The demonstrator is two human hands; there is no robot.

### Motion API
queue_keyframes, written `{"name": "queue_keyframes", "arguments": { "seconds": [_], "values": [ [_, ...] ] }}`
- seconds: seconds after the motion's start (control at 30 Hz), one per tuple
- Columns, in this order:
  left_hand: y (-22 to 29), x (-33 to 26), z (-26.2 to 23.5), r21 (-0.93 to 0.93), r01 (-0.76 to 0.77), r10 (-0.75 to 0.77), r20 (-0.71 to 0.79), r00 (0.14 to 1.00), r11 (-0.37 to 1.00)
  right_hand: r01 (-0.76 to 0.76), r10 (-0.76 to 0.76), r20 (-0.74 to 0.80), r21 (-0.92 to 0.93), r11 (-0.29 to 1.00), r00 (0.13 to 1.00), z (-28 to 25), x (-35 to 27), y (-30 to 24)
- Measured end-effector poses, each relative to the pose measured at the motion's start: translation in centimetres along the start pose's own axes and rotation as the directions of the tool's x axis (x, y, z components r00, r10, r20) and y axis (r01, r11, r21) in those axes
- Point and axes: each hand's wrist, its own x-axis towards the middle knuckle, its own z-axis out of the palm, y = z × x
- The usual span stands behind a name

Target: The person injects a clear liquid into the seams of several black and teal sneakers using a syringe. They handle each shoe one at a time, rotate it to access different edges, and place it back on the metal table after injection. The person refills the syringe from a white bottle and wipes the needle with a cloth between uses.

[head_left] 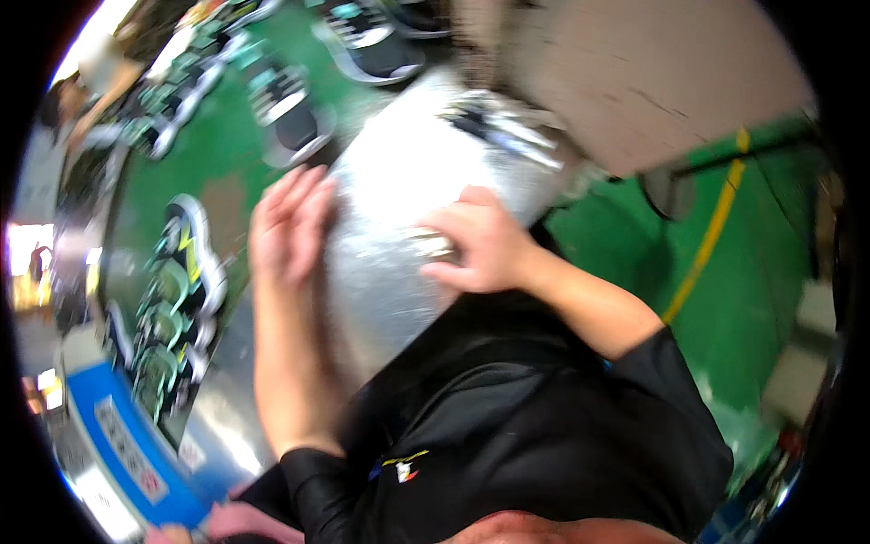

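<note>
Sneakers (pixel 186 263) lie along the green conveyor belt (pixel 231 154) at left. The left hand (pixel 288 222) rests open-fingered at the edge of a shiny steel worktable (pixel 408 172). The right hand (pixel 480 245), curled, grips a small metallic object (pixel 431 245) on that table.

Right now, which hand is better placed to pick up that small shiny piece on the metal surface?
Probably the right hand: its fingers already rest on the small shiny piece. The left hand lies flat on the metal surface, apart from it.
</note>
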Motion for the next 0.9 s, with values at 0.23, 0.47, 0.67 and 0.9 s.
{"name": "queue_keyframes", "arguments": {
  "seconds": [0.23, 0.47, 0.67, 0.9],
  "values": [
    [1.1, -10.9, -4.7, 0.405, -0.286, 0.354, -0.104, 0.929, 0.869, -0.065, 0.069, 0.094, -0.049, 0.997, 0.993, -1.1, -1.2, -2.1],
    [7.0, -11.9, -17.2, 0.781, -0.322, 0.713, -0.214, 0.667, 0.535, -0.018, 0.020, 0.092, -0.019, 1.000, 0.996, -2.1, -0.3, -2.0],
    [10.0, -6.1, -14.0, 0.861, -0.215, 0.758, -0.257, 0.600, 0.462, -0.027, 0.030, 0.103, -0.030, 0.999, 0.994, -1.7, 0.1, -2.2],
    [10.2, -11.4, -14.1, 0.647, -0.391, 0.648, -0.213, 0.731, 0.654, -0.010, 0.011, 0.083, -0.015, 1.000, 0.996, -2.0, -0.1, -2.0]
  ]
}}
